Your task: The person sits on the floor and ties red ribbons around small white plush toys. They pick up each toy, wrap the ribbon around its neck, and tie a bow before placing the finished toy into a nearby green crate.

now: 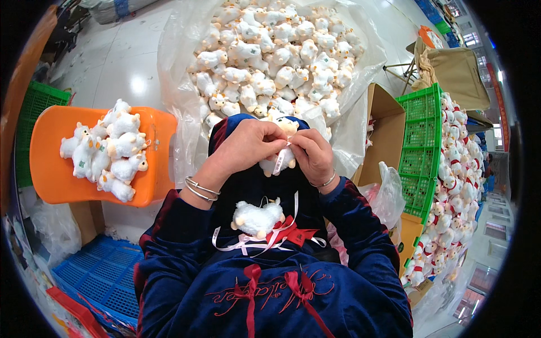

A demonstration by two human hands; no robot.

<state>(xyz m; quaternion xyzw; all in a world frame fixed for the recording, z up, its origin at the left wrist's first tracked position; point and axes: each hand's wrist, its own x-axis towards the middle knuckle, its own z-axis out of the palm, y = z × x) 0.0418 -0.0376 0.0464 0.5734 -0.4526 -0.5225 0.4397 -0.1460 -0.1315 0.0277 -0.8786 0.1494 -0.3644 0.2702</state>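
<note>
Over my knees, a small white plush sheep (pixel 286 162) with cream feet is partly covered by my hands. My left hand (pixel 252 145) pinches a narrow white printed ribbon (pixel 279 161) at the toy, thumb and forefinger together. From the other side my right hand (pixel 313 154) pinches the same ribbon close by, the fingertips of both hands almost meeting. The ribbon's end hangs down in front of the toy. Lower on my lap lies another plush sheep (pixel 257 218), beside red felt pieces (pixel 293 233) and several loose white ribbons (pixel 243 243).
A large clear plastic bag (pixel 179 84) full of plush sheep lies ahead. At left, an orange stool (pixel 53 163) carries several more, above a blue crate (pixel 104 276). To the right stand a cardboard box (pixel 386 121) and a green crate (pixel 418 152), beside sheep with red scarves (pixel 451 197).
</note>
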